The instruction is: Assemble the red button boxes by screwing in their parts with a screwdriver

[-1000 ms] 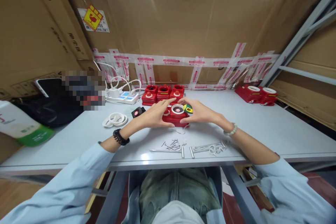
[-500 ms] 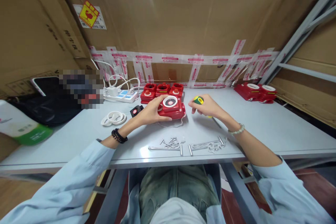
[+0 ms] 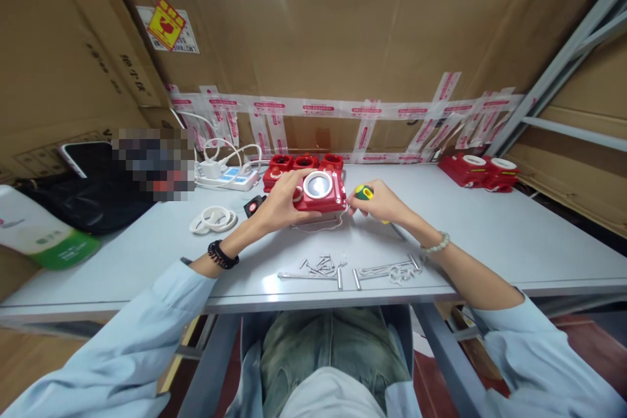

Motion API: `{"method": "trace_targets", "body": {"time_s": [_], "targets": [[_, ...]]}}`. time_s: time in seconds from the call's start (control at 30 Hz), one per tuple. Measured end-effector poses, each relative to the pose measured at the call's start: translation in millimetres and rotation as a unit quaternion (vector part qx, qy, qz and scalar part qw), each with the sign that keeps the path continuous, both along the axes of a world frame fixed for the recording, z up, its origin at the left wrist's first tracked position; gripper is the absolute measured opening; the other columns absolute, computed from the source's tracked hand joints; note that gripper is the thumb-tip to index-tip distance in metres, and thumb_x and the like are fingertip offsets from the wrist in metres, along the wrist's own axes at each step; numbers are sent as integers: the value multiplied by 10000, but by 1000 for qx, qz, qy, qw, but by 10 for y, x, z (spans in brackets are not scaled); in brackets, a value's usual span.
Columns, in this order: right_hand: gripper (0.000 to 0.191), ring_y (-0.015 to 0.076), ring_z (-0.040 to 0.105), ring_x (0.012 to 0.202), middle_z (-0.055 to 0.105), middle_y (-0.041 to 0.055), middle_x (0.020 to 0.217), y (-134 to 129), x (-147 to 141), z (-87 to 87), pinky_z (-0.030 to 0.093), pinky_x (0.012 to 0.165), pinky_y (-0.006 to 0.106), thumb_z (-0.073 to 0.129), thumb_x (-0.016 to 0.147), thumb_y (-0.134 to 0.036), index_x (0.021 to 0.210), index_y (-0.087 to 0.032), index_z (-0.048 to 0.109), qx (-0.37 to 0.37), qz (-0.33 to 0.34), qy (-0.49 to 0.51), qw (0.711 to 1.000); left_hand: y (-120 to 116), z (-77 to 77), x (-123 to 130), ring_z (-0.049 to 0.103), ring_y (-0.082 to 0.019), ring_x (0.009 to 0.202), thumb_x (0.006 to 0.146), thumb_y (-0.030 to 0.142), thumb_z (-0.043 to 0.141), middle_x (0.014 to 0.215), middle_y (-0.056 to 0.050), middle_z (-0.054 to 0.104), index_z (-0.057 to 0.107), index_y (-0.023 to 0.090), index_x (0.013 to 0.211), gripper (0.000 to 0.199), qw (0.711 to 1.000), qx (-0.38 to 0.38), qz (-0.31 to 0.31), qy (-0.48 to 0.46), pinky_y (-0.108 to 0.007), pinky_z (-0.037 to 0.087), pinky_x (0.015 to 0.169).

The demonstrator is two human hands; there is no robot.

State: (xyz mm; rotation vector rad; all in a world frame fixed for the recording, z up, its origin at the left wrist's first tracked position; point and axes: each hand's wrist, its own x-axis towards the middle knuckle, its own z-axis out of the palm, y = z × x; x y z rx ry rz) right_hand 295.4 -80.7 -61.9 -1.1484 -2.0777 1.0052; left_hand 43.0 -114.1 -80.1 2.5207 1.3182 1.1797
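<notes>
Left hand [image 3: 285,200] clasps the red housing [image 3: 329,204] by its left end | right hand [image 3: 383,201], curled round a green-and-yellow screwdriver [image 3: 364,192], just beside its right end; from here I can't tell if touching | red units [image 3: 273,182] crowd behind | loose screws [image 3: 321,266] in front | white rings [image 3: 214,218] leftward

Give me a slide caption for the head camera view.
Left hand holds a red box, right hand a green-and-yellow screwdriver, loose screws on the table.
</notes>
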Motion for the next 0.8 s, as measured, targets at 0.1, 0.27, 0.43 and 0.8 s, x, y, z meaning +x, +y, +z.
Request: {"method": "trace_targets", "body": {"time_s": [0.1, 0.27, 0.43, 0.8], "targets": [[115, 95, 486, 539, 664, 18, 637, 5, -13, -24, 398, 534, 253, 621, 671, -256, 688, -149, 658, 23, -17, 1, 1000, -5, 24, 10, 560, -312, 1197, 678, 431, 843, 1332, -106, 576, 454, 243, 1329, 782, 1000, -11, -5, -8, -475, 457, 1008], [92, 111, 472, 605, 593, -8, 639, -70, 9, 43, 380, 578, 270, 638, 664, -255, 691, -168, 640, 130, -18, -73, 989, 10, 81, -18, 569, -320, 1190, 673, 414, 839, 1339, -117, 581, 462, 226, 1324, 775, 999, -49, -7, -5, -487, 463, 993], [74, 132, 532, 659, 648, 6, 735, -75, -50, -21, 389, 627, 288, 610, 687, -217, 752, -196, 637, 168, 76, -128, 974, 64, 107, -113, 578, -313, 1172, 677, 413, 833, 1316, -102, 598, 467, 228, 1310, 754, 998, -32, 47, -1, -472, 464, 987], [94, 138, 503, 631, 629, 24, 706, -55, -127, -130, 345, 606, 289, 568, 658, -125, 678, -206, 525, 201, 166, -246, 934, 84, 62, -126, 572, -323, 1165, 670, 449, 832, 1304, -99, 601, 461, 233, 1312, 772, 998, -34, 53, 12, -465, 463, 967]]}}
